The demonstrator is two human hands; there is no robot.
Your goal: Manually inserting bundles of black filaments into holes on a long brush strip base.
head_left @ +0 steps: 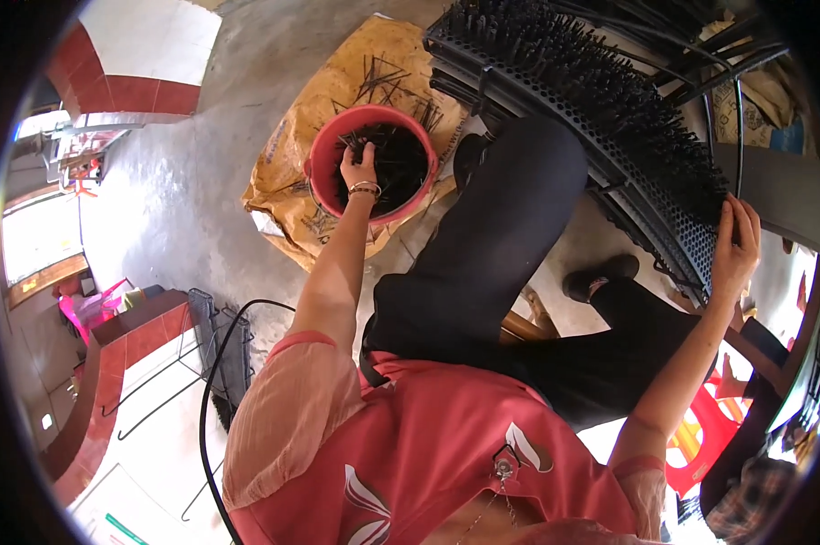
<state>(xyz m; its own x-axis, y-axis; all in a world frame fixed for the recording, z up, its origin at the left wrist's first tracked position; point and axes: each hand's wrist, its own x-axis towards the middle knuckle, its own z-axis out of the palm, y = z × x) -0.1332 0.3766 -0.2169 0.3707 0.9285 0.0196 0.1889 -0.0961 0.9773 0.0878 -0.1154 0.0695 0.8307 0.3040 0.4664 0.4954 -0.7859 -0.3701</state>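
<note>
Head view, upper centre: one red bucket (371, 111), standing on a yellow-brown sack (287, 154), holding dark rods (402, 163). Your left hand (359, 162) is resting inside, fingers among the rods; whether it is clamping any, I cannot tell.

Right of frame: your right hand (737, 247) is resting at the near end of a black perforated tray (697, 247), fingers slightly apart; any grip is not showing. Upright rods (601, 100) are crowding the tray, upper right.

Risks: rods are crossing, so lifting one could be dragging others out; creased sacking could be letting the bucket tip; a bump could be dislodging tray rods.
</note>
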